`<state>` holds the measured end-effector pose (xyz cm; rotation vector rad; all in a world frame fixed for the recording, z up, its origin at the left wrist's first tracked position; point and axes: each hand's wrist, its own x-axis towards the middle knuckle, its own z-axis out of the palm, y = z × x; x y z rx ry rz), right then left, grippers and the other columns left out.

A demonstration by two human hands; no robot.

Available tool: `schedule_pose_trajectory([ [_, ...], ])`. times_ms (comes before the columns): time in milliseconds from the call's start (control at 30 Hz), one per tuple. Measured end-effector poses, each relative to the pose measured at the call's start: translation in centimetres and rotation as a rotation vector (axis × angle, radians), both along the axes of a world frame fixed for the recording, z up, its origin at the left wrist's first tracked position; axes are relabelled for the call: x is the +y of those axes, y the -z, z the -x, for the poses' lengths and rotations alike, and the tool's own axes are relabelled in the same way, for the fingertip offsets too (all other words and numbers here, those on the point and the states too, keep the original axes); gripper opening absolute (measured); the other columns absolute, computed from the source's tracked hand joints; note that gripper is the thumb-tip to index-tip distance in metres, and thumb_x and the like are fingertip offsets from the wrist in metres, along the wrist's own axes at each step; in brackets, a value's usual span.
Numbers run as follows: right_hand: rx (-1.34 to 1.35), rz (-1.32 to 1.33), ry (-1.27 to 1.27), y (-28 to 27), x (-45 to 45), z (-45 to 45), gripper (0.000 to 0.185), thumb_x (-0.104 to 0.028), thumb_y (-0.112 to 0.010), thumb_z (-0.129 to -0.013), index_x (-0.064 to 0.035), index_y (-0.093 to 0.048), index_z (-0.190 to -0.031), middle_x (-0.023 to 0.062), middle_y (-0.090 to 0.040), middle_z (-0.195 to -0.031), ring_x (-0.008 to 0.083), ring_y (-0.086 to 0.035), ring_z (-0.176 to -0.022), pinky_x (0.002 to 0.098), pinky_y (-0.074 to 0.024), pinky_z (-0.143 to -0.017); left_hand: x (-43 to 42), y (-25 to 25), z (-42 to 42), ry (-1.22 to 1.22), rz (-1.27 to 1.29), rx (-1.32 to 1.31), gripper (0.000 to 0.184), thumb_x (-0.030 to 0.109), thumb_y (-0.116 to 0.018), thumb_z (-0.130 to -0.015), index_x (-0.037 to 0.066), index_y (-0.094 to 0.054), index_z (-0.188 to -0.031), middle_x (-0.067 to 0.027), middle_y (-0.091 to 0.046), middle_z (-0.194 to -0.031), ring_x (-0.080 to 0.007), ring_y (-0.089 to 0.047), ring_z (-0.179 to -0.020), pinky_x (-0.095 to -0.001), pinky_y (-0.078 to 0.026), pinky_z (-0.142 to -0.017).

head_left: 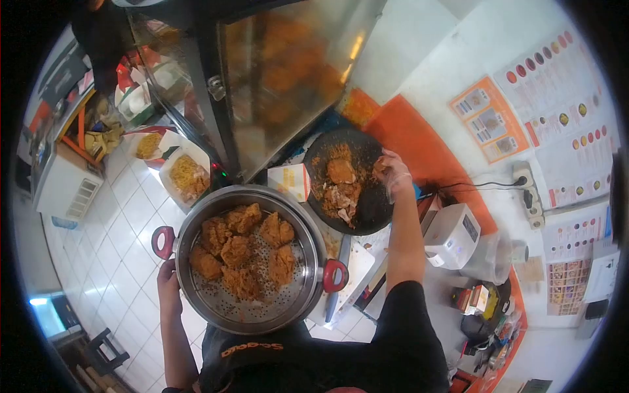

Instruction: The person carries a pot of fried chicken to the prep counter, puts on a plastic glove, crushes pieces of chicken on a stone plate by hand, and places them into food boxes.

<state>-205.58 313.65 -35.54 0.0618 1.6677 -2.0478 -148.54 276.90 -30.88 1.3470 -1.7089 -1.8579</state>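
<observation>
1. Currently, a steel pot (308, 288) with red handles carries seven or so pieces of fried chicken (239, 251) on its perforated base, most of them grouped toward the far left.
2. The left hand (169, 281) is against the pot's side, just below one handle; I cannot tell whether its fingers grip.
3. The right hand (395, 173), in a clear glove, is closed around a small brown piece (379, 168) at the right rim of a black bowl (373, 213).
4. Inside that bowl lie a browned chunk (341, 171), paler shreds and loose crumbs.
5. Between pot and bowl sits a printed carton (289, 182), its contents unclear.
6. Left of it, an open box (171, 140) holds yellow noodle-like food (187, 171) with a brown topping.
</observation>
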Motion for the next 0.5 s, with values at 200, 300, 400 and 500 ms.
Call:
schedule_pose_trajectory([
  [200, -0.105, 0.277, 0.046, -8.6, -5.3, -9.7, 0.037, -0.009, -0.059, -0.074, -0.0060, -0.063, -0.111, 0.0102, -0.065, -0.105, 0.0255, -0.063, -0.097, 0.0380, -0.0542, -0.082, -1.0, 2.3, -1.3, -0.003, 0.003, 0.018, 0.036, 0.015, -0.058, -0.085, -0.001, -0.060, -0.118, -0.0072, -0.065, -0.099, -0.0132, -0.061, -0.082, -0.0254, -0.048, -0.070],
  [300, -0.218, 0.231, -0.112, -9.9, -8.8, -14.5, 0.042, -0.010, -0.059, -0.071, -0.0051, -0.063, -0.112, 0.0116, -0.066, -0.103, 0.0267, -0.065, -0.094, 0.0377, -0.0557, -0.083, -0.7, 2.0, -1.2, -0.081, -0.004, 0.034, 0.033, 0.010, -0.060, -0.085, -0.001, -0.061, -0.116, -0.0052, -0.065, -0.096, -0.0116, -0.059, -0.079, -0.0242, -0.046, -0.067],
  [400, -0.326, 0.268, -0.357, -12.6, -13.9, -19.9, 0.043, -0.009, -0.059, -0.071, -0.0022, -0.062, -0.114, 0.0130, -0.066, -0.101, 0.0274, -0.066, -0.090, 0.0373, -0.0571, -0.082, -1.3, 3.7, -2.2, -0.034, -0.002, 0.102, 0.026, 0.008, -0.060, -0.086, 0.001, -0.063, -0.110, -0.0033, -0.065, -0.093, -0.0107, -0.058, -0.079, -0.0253, -0.046, -0.067],
  [500, -0.458, 0.278, -0.490, -13.5, -21.0, -27.0, 0.042, -0.009, -0.060, -0.073, 0.0021, -0.061, -0.113, 0.0163, -0.065, -0.099, 0.0301, -0.066, -0.089, 0.0374, -0.0584, -0.078, -1.6, 3.4, -2.6, -0.034, -0.074, 0.158, 0.026, 0.010, -0.062, -0.086, -0.001, -0.062, -0.111, -0.0061, -0.066, -0.091, -0.0114, -0.059, -0.074, -0.0257, -0.048, -0.066],
])
